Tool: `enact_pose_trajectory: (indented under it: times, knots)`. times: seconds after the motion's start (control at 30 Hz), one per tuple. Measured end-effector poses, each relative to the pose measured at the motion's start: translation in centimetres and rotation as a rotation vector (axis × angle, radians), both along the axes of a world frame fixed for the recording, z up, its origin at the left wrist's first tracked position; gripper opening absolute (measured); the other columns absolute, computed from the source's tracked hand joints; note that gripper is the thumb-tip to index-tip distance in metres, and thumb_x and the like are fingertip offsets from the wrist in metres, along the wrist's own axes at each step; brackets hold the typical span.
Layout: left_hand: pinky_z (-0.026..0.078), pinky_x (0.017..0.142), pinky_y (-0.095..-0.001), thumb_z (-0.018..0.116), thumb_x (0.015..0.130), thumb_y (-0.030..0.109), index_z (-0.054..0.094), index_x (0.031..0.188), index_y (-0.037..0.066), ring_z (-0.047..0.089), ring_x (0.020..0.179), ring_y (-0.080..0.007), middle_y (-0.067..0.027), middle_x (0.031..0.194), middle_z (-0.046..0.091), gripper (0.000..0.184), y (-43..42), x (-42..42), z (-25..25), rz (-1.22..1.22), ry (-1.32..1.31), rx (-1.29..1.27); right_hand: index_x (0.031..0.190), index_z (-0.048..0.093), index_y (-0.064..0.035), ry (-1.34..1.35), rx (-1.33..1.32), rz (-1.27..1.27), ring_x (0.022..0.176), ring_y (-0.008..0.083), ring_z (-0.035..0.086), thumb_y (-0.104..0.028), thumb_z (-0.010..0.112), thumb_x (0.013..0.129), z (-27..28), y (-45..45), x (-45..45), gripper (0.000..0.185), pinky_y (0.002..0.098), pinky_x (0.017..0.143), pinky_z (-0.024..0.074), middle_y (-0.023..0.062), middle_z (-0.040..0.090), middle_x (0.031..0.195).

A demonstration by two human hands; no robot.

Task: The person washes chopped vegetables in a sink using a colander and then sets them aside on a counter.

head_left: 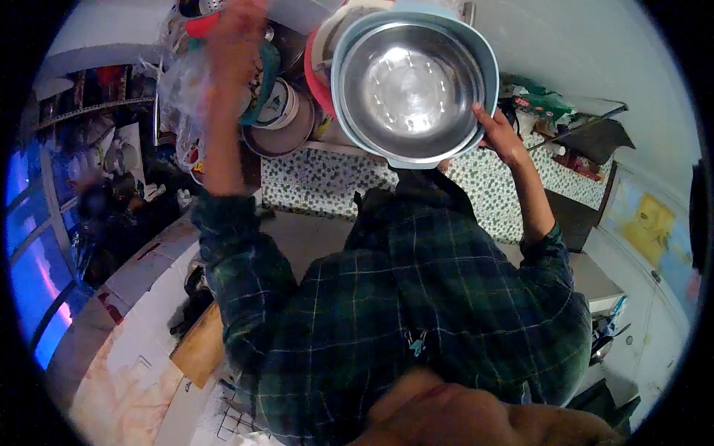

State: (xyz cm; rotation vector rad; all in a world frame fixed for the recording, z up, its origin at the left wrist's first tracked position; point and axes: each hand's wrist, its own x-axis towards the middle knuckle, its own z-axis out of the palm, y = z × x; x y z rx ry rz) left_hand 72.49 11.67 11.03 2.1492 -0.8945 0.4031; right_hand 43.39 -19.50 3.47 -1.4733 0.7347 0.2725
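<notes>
A: Where's the metal bowl (405,89)?
B: Nested inside the blue basin (489,63), in front of the plaid shirt (416,297).
A: And the right hand (503,135)?
B: Clamped on the basin's rim, thumb toward the bowl.
A: The left hand (238,33)?
B: Raised and blurred, near the plastic bag (178,93); I can't tell whether its fingers are apart or together.
A: Anything between?
B: A white bucket (286,111), below and beside the basin.

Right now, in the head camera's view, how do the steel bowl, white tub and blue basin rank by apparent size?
Largest to smallest:
1. Blue basin
2. Steel bowl, inside the basin
3. White tub, partly hidden
</notes>
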Motion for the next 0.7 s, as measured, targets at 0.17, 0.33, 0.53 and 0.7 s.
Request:
enact_pose_trajectory:
  times: [0.17,0.33,0.53,0.7]
  knots:
    - [0.035,0.095,-0.0348,0.065,0.072,0.029,0.049,0.116,0.006,0.051,0.107,-0.0268,-0.0125,0.115,0.053,0.053,-5.7,-17.0,-0.6,-0.707,0.011,0.461,0.12,0.042,0.001,-0.027,0.073,0.008,0.088,0.0148,0.054,-0.045,0.045,0.088,-0.6,-0.3,-0.3,0.056,0.0269,0.077,0.0447,0.0091,0.056,0.104]
    - [0.036,0.092,-0.036,0.062,0.072,0.025,0.05,0.113,0.01,0.055,0.093,-0.0207,-0.0061,0.098,0.059,0.046,-5.3,-20.3,-2.6,-0.744,-0.003,0.657,0.124,0.038,0.0012,-0.031,0.131,0.005,0.087,0.0207,0.06,-0.051,0.041,0.087,-3.0,-1.1,-0.1,0.064,0.0293,0.07,0.0516,0.0135,0.056,0.107]
    - [0.037,0.086,-0.0358,0.061,0.072,0.026,0.054,0.101,0.009,0.054,0.087,-0.0236,-0.0057,0.089,0.057,0.034,-5.3,-19.3,0.1,-0.705,-0.035,0.482,0.123,0.038,0.0034,-0.095,0.317,0.002,0.091,0.0205,0.057,-0.049,0.035,0.09,0.5,1.5,0.5,0.063,0.0285,0.076,0.0468,0.0138,0.055,0.108]
    - [0.037,0.084,-0.0363,0.064,0.069,0.028,0.056,0.093,0.01,0.053,0.087,-0.0235,-0.0049,0.086,0.055,0.031,-4.9,-21.1,-0.8,-0.591,0.063,0.487,0.128,0.034,-0.0042,-0.366,-0.213,0.038,0.081,0.0182,0.06,-0.048,0.036,0.09,0.0,1.0,1.4,0.059,0.0275,0.066,0.0519,0.0138,0.05,0.115]
